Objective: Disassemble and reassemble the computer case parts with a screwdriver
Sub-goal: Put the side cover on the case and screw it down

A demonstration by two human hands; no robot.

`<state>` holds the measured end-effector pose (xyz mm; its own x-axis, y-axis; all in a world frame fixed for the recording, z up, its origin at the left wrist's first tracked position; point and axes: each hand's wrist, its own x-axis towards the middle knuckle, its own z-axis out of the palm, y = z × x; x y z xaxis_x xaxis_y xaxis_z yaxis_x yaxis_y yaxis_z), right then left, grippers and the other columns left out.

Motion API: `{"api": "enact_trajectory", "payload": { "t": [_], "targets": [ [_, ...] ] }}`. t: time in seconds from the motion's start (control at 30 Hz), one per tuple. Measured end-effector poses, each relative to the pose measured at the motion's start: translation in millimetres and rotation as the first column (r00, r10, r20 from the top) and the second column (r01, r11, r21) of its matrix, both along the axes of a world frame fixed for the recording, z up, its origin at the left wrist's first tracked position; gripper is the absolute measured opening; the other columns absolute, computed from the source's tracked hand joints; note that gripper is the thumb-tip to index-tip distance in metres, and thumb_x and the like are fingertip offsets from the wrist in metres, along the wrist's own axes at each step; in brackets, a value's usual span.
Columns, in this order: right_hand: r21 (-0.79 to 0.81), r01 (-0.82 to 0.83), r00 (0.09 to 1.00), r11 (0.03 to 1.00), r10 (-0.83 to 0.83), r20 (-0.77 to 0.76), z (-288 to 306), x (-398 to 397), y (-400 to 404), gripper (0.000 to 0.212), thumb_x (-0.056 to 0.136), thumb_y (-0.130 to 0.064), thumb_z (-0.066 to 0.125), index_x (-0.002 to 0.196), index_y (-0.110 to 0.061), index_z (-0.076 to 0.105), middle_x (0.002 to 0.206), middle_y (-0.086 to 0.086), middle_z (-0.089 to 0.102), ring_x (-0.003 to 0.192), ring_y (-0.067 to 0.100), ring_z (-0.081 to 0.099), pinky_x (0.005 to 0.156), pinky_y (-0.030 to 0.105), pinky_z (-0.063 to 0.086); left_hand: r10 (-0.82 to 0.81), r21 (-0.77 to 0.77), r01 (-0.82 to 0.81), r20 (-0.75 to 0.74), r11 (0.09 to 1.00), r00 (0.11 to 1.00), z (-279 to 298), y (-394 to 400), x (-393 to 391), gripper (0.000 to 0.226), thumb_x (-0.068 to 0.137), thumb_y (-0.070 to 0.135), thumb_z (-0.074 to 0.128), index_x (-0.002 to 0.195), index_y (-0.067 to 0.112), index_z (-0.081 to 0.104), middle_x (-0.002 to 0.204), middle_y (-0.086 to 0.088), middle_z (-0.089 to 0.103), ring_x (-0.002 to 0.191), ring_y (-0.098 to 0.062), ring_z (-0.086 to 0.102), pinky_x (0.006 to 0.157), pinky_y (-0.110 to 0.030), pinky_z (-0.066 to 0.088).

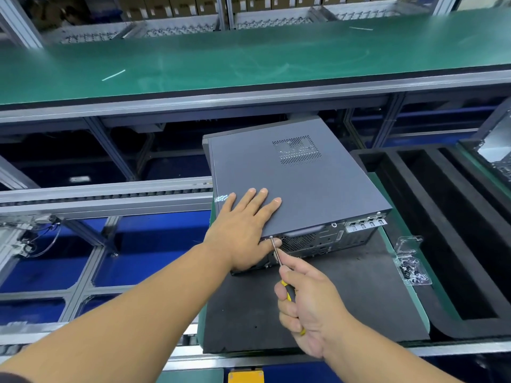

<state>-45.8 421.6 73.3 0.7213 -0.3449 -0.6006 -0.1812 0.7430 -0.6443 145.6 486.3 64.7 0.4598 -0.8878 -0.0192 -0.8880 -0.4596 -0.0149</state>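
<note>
Grey metal computer case (298,181) lies flat on the black foam mat (331,294). To turn the screw at the case's near back edge well, keep the tip straight and push gently. The left hand (243,230) presses flat on the case lid, fingers straight. The right hand (307,305), just near the case, curls tight around the yellow and black screwdriver (279,261).
</note>
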Motion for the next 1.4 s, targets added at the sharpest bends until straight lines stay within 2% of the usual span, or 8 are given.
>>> {"api": "enact_trajectory", "payload": {
  "t": [0.27, 0.43, 0.57, 0.73, 0.93, 1.1, 1.2, 1.4],
  "targets": [
    [0.132, -0.079, 0.996, 0.988, 0.074, 0.040, -2.3, -5.0, -7.7, 0.036, 0.108, -0.020, 0.049, 0.115, -0.040, 0.078, 0.067, 0.004, 0.049, 0.047, 0.011, 0.024, 0.036, 0.018, 0.019, 0.015, 0.025, -0.016, 0.006, 1.000, 1.000, 3.1, 2.3, -0.6, 0.088, 0.085, 0.080, 0.017, 0.161, 0.042, -0.007, 0.171, 0.007, -0.008, 0.158, -0.018, -0.009, 0.127, -0.051, 0.000],
    [-0.149, -0.184, 0.983, 0.972, 0.180, -0.035, 2.1, -20.0, -26.6, 0.036, 0.108, -0.022, 0.049, 0.113, -0.046, 0.075, 0.065, 0.003, 0.052, 0.046, 0.012, 0.028, 0.042, 0.021, 0.019, 0.038, 0.050, -0.037, -0.022, 0.998, 0.999, 10.1, -0.7, -4.0, 0.090, 0.087, 0.076, 0.033, 0.160, 0.044, -0.008, 0.171, 0.008, -0.009, 0.157, -0.015, -0.011, 0.127, -0.049, -0.003],
    [-0.338, -0.222, 0.975, 0.915, 0.210, -0.072, -3.2, -55.5, -51.0, 0.033, 0.102, -0.026, 0.056, 0.114, -0.054, 0.070, 0.067, 0.004, 0.054, 0.046, 0.015, 0.031, 0.043, 0.023, 0.026, 0.154, 0.042, -0.148, -0.240, 0.988, 0.958, 22.3, -11.2, -21.1, 0.096, 0.079, 0.049, 0.050, 0.161, 0.041, 0.002, 0.172, 0.006, -0.006, 0.157, -0.015, -0.013, 0.125, -0.049, -0.011],
    [-0.556, -0.127, 0.975, 0.821, 0.000, -0.222, -19.7, -110.9, -109.2, 0.028, 0.097, -0.018, 0.064, 0.113, -0.040, 0.069, 0.059, 0.003, 0.052, 0.042, 0.018, 0.034, 0.040, 0.024, 0.030, 0.193, -0.185, -0.242, -0.247, 0.953, 0.950, 17.2, -59.3, -88.8, 0.079, 0.092, 0.050, 0.048, 0.161, 0.034, 0.012, 0.170, 0.005, 0.012, 0.157, -0.017, -0.008, 0.126, -0.049, -0.007],
    [-0.777, -0.082, 0.938, 0.624, -0.214, -0.272, -27.0, -139.5, -203.8, 0.018, 0.095, -0.018, 0.065, 0.102, -0.033, 0.071, 0.066, -0.009, 0.065, 0.052, 0.009, 0.051, 0.053, 0.022, 0.043, 0.114, -0.192, -0.158, -0.222, 0.969, 0.968, 35.0, -169.0, -104.5, 0.066, 0.098, 0.063, 0.043, 0.157, 0.046, 0.018, 0.170, -0.001, 0.010, 0.157, -0.023, -0.012, 0.124, -0.057, -0.005],
    [-0.829, -0.107, 0.945, 0.549, -0.203, -0.256, -28.2, -127.0, -282.4, 0.019, 0.096, -0.017, 0.061, 0.101, -0.034, 0.067, 0.053, -0.013, 0.054, 0.041, 0.004, 0.042, 0.041, 0.015, 0.038, 0.240, 0.005, -0.246, -0.242, 0.969, 0.940, 23.7, -246.9, -107.9, 0.064, 0.095, 0.072, 0.026, 0.155, 0.050, 0.020, 0.171, -0.006, -0.006, 0.156, -0.026, -0.018, 0.121, -0.061, -0.006],
    [-0.828, -0.182, 0.949, 0.531, -0.127, -0.290, -37.4, -114.8, -319.6, 0.015, 0.097, -0.022, 0.061, 0.100, -0.037, 0.066, 0.058, -0.010, 0.057, 0.042, 0.004, 0.042, 0.046, 0.018, 0.042, 0.298, 0.026, -0.297, -0.114, 0.955, 0.948, 8.3, -255.0, -114.1, 0.051, 0.097, 0.051, 0.022, 0.142, 0.038, 0.042, 0.170, -0.009, -0.011, 0.155, -0.028, -0.018, 0.120, -0.065, -0.003],
    [-0.784, -0.315, 0.934, 0.535, 0.028, -0.357, -61.1, -94.5, -362.6, 0.009, 0.097, -0.026, 0.064, 0.092, -0.033, 0.068, 0.071, -0.005, 0.068, 0.056, 0.005, 0.053, 0.055, 0.022, 0.046, 0.311, 0.032, -0.310, -0.137, 0.950, 0.940, 11.2, -248.2, -125.9, 0.034, 0.097, 0.037, 0.029, 0.127, 0.035, 0.047, 0.170, -0.007, -0.013, 0.155, -0.027, -0.019, 0.123, -0.059, -0.003]
  ]
}}
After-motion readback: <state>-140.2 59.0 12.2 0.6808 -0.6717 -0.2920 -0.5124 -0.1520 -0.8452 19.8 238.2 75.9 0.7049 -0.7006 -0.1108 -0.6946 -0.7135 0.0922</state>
